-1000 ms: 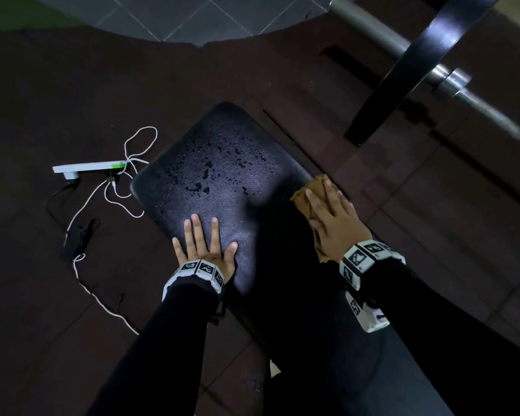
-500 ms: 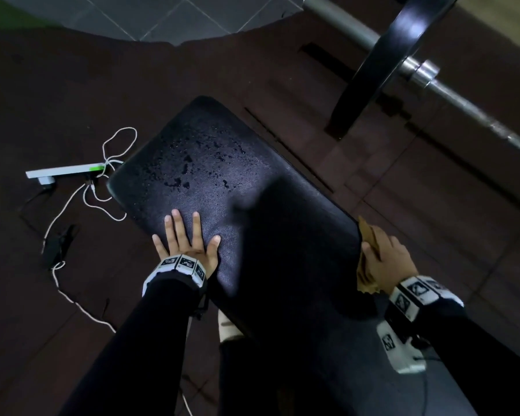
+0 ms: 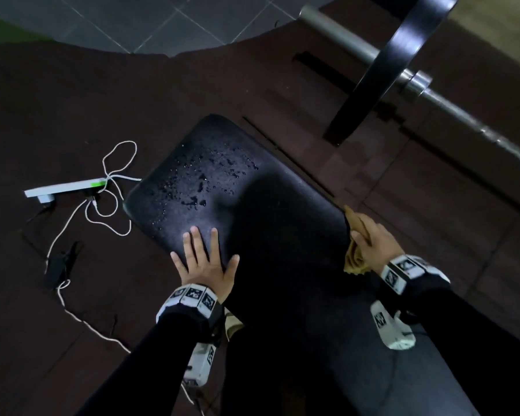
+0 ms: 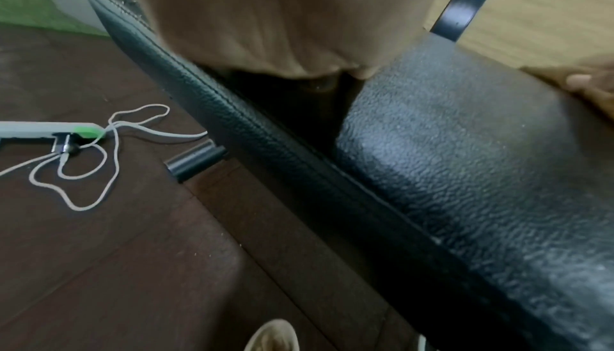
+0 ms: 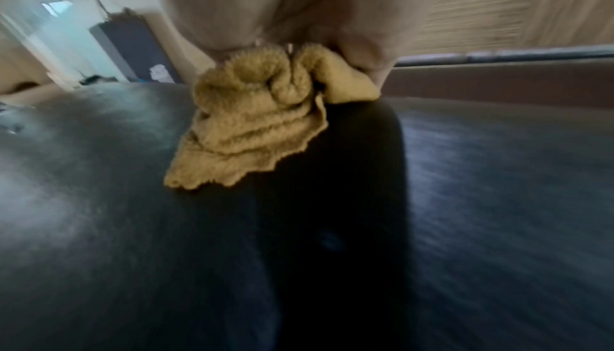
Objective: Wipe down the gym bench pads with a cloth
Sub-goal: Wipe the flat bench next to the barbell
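The right hand (image 3: 373,241) presses a bunched yellow cloth (image 3: 354,256) under curled fingers at the bench pad's (image 3: 252,205) three-o'clock edge. The left hand (image 3: 204,265) lies flat, fingers spread straight, at the pad's eight-o'clock edge, droplets (image 3: 204,178) toward twelve.

No readable text anywhere. The white wrist bands (image 3: 192,297) carry only black-and-white square marker patterns, no letters or numbers. The same kind of marker sits on the white camera units (image 3: 392,327) under each wrist. The power strip (image 3: 65,187) on the floor shows no legible label.
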`<state>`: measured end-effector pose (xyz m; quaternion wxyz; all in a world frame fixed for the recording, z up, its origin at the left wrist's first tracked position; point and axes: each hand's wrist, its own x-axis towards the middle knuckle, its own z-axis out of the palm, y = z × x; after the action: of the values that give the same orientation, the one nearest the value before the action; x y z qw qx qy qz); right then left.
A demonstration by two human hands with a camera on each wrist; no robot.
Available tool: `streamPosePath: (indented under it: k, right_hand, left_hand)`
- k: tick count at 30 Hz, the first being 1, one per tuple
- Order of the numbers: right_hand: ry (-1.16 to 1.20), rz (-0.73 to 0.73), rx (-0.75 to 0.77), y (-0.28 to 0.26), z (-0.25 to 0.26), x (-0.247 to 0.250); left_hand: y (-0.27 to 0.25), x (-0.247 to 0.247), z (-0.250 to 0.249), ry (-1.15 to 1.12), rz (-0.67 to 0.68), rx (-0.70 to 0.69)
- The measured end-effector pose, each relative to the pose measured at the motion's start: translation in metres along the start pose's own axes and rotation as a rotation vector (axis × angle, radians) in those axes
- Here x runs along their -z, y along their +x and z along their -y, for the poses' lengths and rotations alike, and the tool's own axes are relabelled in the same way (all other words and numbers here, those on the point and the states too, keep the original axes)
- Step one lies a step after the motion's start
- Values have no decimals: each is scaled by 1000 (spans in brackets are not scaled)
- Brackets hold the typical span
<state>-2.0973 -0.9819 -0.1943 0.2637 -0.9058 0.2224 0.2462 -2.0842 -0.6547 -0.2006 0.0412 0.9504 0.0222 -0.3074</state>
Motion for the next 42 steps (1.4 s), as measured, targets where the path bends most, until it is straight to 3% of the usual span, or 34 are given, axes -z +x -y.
streamPosePath:
  k: [4,8,15,22,35,39,42]
  right_hand:
    - [-30,31,-108,-13,-15,1]
    - [-55,28,-116,10,17,-6]
    - [-69,21,31,66,104,-22]
    - [-247,-12,175,96,154,-25]
    - [-296,111,465,163,285,-29]
    - [-487,54,610,154,298,-45]
    - [-563,65,754,128,276,-57]
  left_hand:
    - [17,24,17,-66,-201,-124]
    - [57,49,39,-123,-240,-30]
    - [82,55,54,-80,-126,-21]
    - [96,55,58,-63,28,44]
    - [95,66,55,-54,141,64]
    - [95,66,55,-57,162,65]
    - [96,66,55,-59,172,66]
